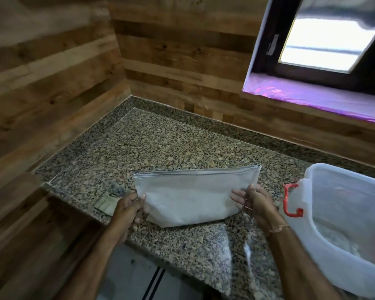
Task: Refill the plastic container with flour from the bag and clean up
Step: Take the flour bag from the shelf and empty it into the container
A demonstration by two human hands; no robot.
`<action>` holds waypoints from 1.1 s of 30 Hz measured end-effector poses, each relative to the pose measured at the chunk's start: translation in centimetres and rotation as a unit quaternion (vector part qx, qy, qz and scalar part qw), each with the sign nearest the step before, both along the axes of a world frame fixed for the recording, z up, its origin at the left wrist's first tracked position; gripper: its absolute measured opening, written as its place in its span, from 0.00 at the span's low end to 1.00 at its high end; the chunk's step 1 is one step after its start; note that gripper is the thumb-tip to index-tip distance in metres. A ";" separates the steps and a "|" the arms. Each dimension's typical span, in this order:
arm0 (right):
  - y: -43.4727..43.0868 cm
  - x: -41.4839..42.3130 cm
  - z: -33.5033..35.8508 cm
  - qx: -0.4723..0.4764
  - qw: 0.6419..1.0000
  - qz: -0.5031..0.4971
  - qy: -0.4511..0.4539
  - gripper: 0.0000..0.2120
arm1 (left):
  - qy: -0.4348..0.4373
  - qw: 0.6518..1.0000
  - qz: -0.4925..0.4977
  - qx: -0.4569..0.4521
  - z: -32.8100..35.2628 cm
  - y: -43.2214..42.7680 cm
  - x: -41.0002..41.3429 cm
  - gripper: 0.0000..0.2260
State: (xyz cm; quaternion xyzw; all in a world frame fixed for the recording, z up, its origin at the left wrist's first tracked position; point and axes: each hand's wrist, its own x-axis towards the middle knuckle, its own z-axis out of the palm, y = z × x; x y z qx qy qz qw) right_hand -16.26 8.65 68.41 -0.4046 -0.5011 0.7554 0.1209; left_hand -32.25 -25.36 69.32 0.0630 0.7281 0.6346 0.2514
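A clear zip-top bag (193, 195) holding white flour stands upright on the granite counter (156, 144), its zip edge on top. My left hand (128, 207) grips the bag's left side and my right hand (254, 201) grips its right side. To the right, a translucent white plastic container (325, 234) with a red latch (290, 201) stands with no lid on; something pale lies at its bottom, blurred.
A folded greenish cloth (109, 201) lies on the counter just left of my left hand. Wood-panelled walls close the corner at the back and left. A window with a purple-lined sill (312, 98) is at the upper right. The counter's front edge runs below my forearms.
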 end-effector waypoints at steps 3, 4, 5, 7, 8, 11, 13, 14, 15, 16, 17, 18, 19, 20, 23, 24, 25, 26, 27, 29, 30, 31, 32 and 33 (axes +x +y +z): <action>1.0 0.2 -0.1 -0.067 0.998 0.021 0.009 0.24 | -0.056 0.998 -0.019 0.028 -0.4 -0.8 -0.2 0.07; 1.1 0.3 -0.3 -0.081 0.997 0.011 0.012 0.24 | -0.077 0.995 -0.016 0.054 -0.2 -0.9 0.0 0.06; 1.1 0.5 -0.6 -0.084 0.996 -0.006 0.006 0.22 | -0.097 0.992 -0.014 0.075 -0.4 -1.1 0.2 0.07; 0.8 1.1 -1.4 -0.087 0.996 -0.029 -0.014 0.19 | -0.140 0.984 -0.029 0.105 -0.4 -1.7 0.7 0.15; 0.6 1.4 -1.7 -0.082 0.996 -0.033 -0.027 0.20 | -0.173 0.977 -0.045 0.117 -0.4 -2.1 0.8 0.21; 0.8 1.5 -1.0 -0.038 0.997 0.008 -0.065 0.19 | -0.256 0.956 -0.098 0.102 -0.5 -3.2 -0.1 0.30; 1.5 0.8 0.3 0.001 0.991 0.070 -0.110 0.11 | -0.283 0.945 -0.151 0.058 -0.6 -2.7 -1.5 0.37; 2.2 0.4 0.6 0.034 0.981 0.114 -0.150 0.11 | -0.296 0.939 -0.172 0.035 -0.3 -2.0 -2.0 0.37; 2.8 -0.3 0.8 0.078 0.964 0.158 -0.199 0.10 | -0.306 0.935 -0.178 0.012 -0.3 -1.1 -2.5 0.34; 2.9 -0.9 1.0 0.117 0.942 0.203 -0.239 0.09 | -0.313 0.932 -0.183 -0.006 -0.2 -0.3 -2.7 0.31; 2.7 -1.5 0.9 0.146 0.919 0.244 -0.272 0.09 | -0.316 0.929 -0.188 -0.026 -0.4 0.5 -2.9 0.29; 2.6 -2.0 0.5 0.171 0.898 0.276 -0.296 0.12 | -0.321 0.926 -0.194 -0.044 -1.0 1.1 -3.0 0.30; 2.2 -2.4 0.0 0.180 0.884 0.303 -0.307 0.15 | -0.327 0.922 -0.202 -0.057 -1.7 1.4 -3.0 0.33; 2.0 -2.7 -0.8 0.160 0.889 0.316 -0.290 0.15 | -0.329 0.921 -0.199 -0.062 -2.3 1.8 -2.8 0.36; 1.1 -3.1 -1.8 0.095 0.910 0.310 -0.258 0.14 | -0.358 0.922 -0.148 -0.017 -3.9 2.8 -2.5 0.40; 1.4 -3.2 -2.4 0.089 0.910 0.306 -0.265 0.15 | -0.366 0.921 -0.132 -0.002 -4.3 3.1 -2.6 0.38; 1.5 -3.3 -2.7 0.090 0.909 0.300 -0.275 0.16 | -0.370 0.921 -0.120 0.000 -4.7 3.2 -2.8 0.40; 1.6 -3.5 -3.0 0.087 0.910 0.297 -0.277 0.18 | -0.367 0.923 -0.117 -0.002 -4.9 3.4 -2.9 0.40; 1.5 -3.7 -3.3 0.075 0.912 0.290 -0.280 0.19 | -0.362 0.925 -0.116 -0.012 -5.2 3.7 -3.0 0.42; 0.9 -4.3 -3.1 0.068 0.911 0.291 -0.284 0.20 | -0.349 0.929 -0.117 -0.040 -5.1 4.1 -3.0 0.43; 0.7 -4.5 -3.3 0.066 0.915 0.283 -0.281 0.22 | -0.339 0.933 -0.109 -0.047 -5.3 4.2 -3.1 0.42; 0.7 -4.7 -3.3 0.057 0.920 0.270 -0.279 0.24 | -0.330 0.937 -0.102 -0.055 -5.5 4.4 -3.1 0.41; 0.6 -4.8 -3.3 0.057 0.925 0.259 -0.274 0.25 | -0.318 0.941 -0.102 -0.058 -5.7 4.4 -3.1 0.39; 0.8 -5.0 -3.7 0.068 0.928 0.250 -0.267 0.25 | -0.311 0.943 -0.102 -0.060 -5.8 4.5 -3.0 0.37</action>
